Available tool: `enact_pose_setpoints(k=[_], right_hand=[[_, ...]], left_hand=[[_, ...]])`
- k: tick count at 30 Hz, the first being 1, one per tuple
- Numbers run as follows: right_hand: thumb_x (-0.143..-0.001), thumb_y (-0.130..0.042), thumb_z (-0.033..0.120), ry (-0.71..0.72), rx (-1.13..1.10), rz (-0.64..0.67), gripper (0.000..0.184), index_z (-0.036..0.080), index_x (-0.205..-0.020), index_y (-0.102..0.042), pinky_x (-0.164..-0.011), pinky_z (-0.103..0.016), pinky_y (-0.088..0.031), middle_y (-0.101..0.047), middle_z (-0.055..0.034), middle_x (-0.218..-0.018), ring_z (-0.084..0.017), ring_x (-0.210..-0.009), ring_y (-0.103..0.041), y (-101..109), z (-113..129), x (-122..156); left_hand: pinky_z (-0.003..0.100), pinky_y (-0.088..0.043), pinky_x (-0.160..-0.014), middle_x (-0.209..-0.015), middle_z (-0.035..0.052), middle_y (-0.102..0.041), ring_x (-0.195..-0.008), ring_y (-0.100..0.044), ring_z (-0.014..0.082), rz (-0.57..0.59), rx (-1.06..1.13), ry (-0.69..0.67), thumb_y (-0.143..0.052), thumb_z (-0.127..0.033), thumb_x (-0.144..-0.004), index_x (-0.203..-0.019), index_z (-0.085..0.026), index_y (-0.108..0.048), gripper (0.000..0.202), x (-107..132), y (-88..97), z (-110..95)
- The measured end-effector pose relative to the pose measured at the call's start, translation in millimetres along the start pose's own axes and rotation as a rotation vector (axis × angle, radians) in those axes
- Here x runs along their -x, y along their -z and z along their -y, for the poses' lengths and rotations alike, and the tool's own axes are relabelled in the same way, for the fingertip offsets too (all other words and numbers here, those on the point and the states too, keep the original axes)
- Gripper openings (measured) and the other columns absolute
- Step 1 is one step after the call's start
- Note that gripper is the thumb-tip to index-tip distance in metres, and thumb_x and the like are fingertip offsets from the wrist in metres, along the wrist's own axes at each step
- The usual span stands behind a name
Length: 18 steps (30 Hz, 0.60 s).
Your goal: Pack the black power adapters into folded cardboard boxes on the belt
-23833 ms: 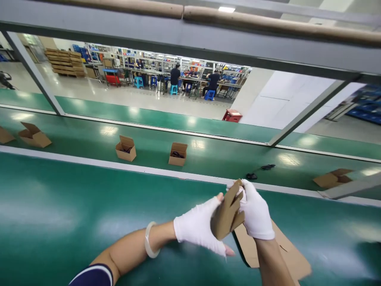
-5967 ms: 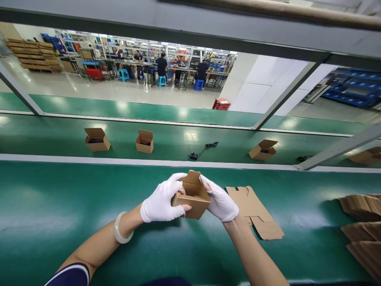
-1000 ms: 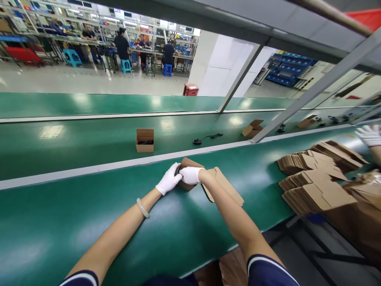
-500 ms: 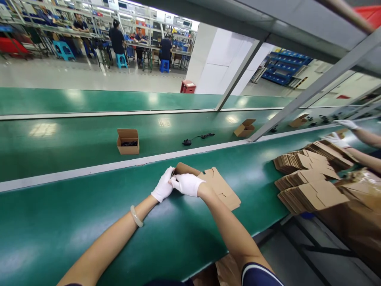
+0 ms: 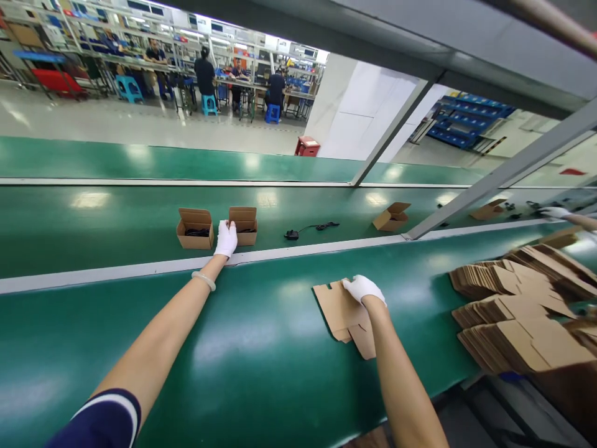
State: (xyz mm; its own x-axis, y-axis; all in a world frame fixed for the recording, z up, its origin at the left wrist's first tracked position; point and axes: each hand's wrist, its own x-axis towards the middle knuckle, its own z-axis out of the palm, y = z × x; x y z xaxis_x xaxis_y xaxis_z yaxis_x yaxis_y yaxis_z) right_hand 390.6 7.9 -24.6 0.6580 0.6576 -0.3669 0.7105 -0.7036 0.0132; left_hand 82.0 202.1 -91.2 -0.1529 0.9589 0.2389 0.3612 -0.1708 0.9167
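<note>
My left hand (image 5: 226,239), in a white glove, reaches forward to the far green belt. Its fingers are closed on the left side of a small brown cardboard box (image 5: 247,238), whose lid stands up and which has something dark inside. Just left of it is another open cardboard box (image 5: 193,242) with a black cable in it. My right hand (image 5: 364,289), also gloved, pinches the top edge of a flat cardboard box (image 5: 338,309) on the near green surface. A second flat piece shows partly beneath my right wrist.
A black power adapter with a cable (image 5: 291,235) lies on the belt, with an open box (image 5: 390,218) further right. Stacks of flat cardboard (image 5: 527,342) stand at the right. A slanted metal post (image 5: 420,230) rises beside the belt. A co-worker's gloved hand (image 5: 555,213) is far right.
My hands have parted. The left has gone forward and left to the belt with a box, now beside the other one. My right hand has moved right onto the flat cardboard, which has turned.
</note>
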Motion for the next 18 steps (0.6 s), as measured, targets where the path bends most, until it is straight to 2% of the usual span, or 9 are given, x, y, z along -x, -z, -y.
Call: enact_pose_setpoints(k=[2, 4, 6, 8, 9, 11, 14, 16, 18], right_hand=[[-0.082, -0.049, 0.034, -0.007, 0.006, -0.016, 0.034, 0.012, -0.102, -0.066, -0.078, -0.033, -0.047, -0.065, -0.0170, -0.107, -0.027, -0.098, -0.062, -1.2, -0.1, 1.8], [-0.082, -0.047, 0.033, -0.023, 0.007, -0.049, 0.035, 0.012, -0.103, -0.064, -0.079, -0.034, -0.047, -0.064, -0.0188, -0.109, -0.029, -0.100, -0.061, 2.9, 1.2, 9.3], [-0.086, -0.040, 0.034, -0.042, 0.002, -0.094, 0.040, 0.010, -0.111, -0.059, -0.079, -0.037, -0.046, -0.063, -0.0207, -0.108, -0.030, -0.101, -0.061, 10.6, 5.8, 22.5], [-0.089, -0.032, 0.035, -0.033, -0.016, -0.162, 0.045, 0.010, -0.121, -0.050, -0.078, -0.038, -0.046, -0.064, -0.0205, -0.106, -0.031, -0.099, -0.061, 19.3, 15.5, 42.1], [-0.089, -0.030, 0.035, -0.007, -0.031, -0.208, 0.046, 0.011, -0.124, -0.047, -0.077, -0.038, -0.046, -0.064, -0.0199, -0.105, -0.030, -0.097, -0.062, 23.3, 22.3, 53.9], [-0.090, -0.029, 0.036, 0.087, -0.065, -0.316, 0.044, 0.013, -0.123, -0.046, -0.073, -0.037, -0.046, -0.066, -0.0183, -0.100, -0.030, -0.091, -0.064, 28.7, 38.4, 79.5], [-0.091, -0.030, 0.033, 0.285, -0.126, -0.425, 0.037, 0.014, -0.116, -0.050, -0.072, -0.035, -0.045, -0.067, -0.0155, -0.095, -0.028, -0.083, -0.065, 28.9, 60.8, 111.8], [-0.091, -0.030, 0.030, 0.409, -0.212, -0.441, 0.035, 0.014, -0.115, -0.050, -0.074, -0.034, -0.045, -0.067, -0.0135, -0.097, -0.026, -0.085, -0.064, 24.7, 69.1, 123.0], [-0.091, -0.028, 0.027, 0.512, -0.375, -0.418, 0.033, 0.015, -0.111, -0.050, -0.079, -0.033, -0.045, -0.067, -0.0119, -0.099, -0.024, -0.088, -0.063, 19.0, 71.5, 126.2]], left_hand=[[0.047, -0.033, -0.106, -0.127, 0.0215, -0.049, -0.125, -0.044, 0.0293, -0.033, -0.006, -0.009, -0.040, -0.040, -0.089, -0.119, -0.011, -0.044, 0.042, 5.8, 6.0, 0.7], [0.045, -0.023, -0.112, -0.140, 0.0219, -0.035, -0.135, -0.029, 0.0281, -0.087, -0.019, -0.034, -0.042, -0.043, -0.088, -0.129, -0.009, -0.035, 0.053, 22.6, 13.3, -3.8], [0.041, -0.017, -0.115, -0.146, 0.0204, -0.025, -0.139, -0.021, 0.0259, -0.133, -0.007, -0.105, -0.041, -0.046, -0.088, -0.136, -0.009, -0.027, 0.062, 50.3, 20.4, -16.0], [0.040, -0.017, -0.115, -0.148, 0.0176, -0.024, -0.139, -0.020, 0.0243, -0.065, 0.054, -0.213, -0.041, -0.049, -0.088, -0.140, -0.012, -0.022, 0.066, 87.8, 26.2, -35.6], [0.040, -0.018, -0.115, -0.148, 0.0161, -0.024, -0.139, -0.021, 0.0243, 0.037, 0.100, -0.263, -0.042, -0.051, -0.087, -0.141, -0.014, -0.021, 0.069, 108.9, 28.7, -47.4], [0.044, -0.018, -0.114, -0.150, 0.0146, -0.021, -0.139, -0.019, 0.0270, 0.344, 0.178, -0.289, -0.052, -0.054, -0.080, -0.144, -0.017, -0.016, 0.082, 151.1, 33.6, -72.1], [0.050, -0.021, -0.113, -0.150, 0.0152, -0.021, -0.139, -0.020, 0.0313, 0.751, 0.260, -0.182, -0.069, -0.050, -0.067, -0.145, -0.020, -0.010, 0.103, 197.2, 42.5, -102.1], [0.050, -0.025, -0.111, -0.148, 0.0159, -0.026, -0.137, -0.025, 0.0318, 0.892, 0.354, -0.084, -0.072, -0.045, -0.065, -0.145, -0.020, -0.010, 0.105, 207.3, 50.8, -112.9], [0.048, -0.031, -0.108, -0.145, 0.0162, -0.033, -0.133, -0.033, 0.0319, 0.946, 0.491, -0.001, -0.072, -0.043, -0.066, -0.144, -0.018, -0.016, 0.098, 201.6, 61.4, -116.6]])
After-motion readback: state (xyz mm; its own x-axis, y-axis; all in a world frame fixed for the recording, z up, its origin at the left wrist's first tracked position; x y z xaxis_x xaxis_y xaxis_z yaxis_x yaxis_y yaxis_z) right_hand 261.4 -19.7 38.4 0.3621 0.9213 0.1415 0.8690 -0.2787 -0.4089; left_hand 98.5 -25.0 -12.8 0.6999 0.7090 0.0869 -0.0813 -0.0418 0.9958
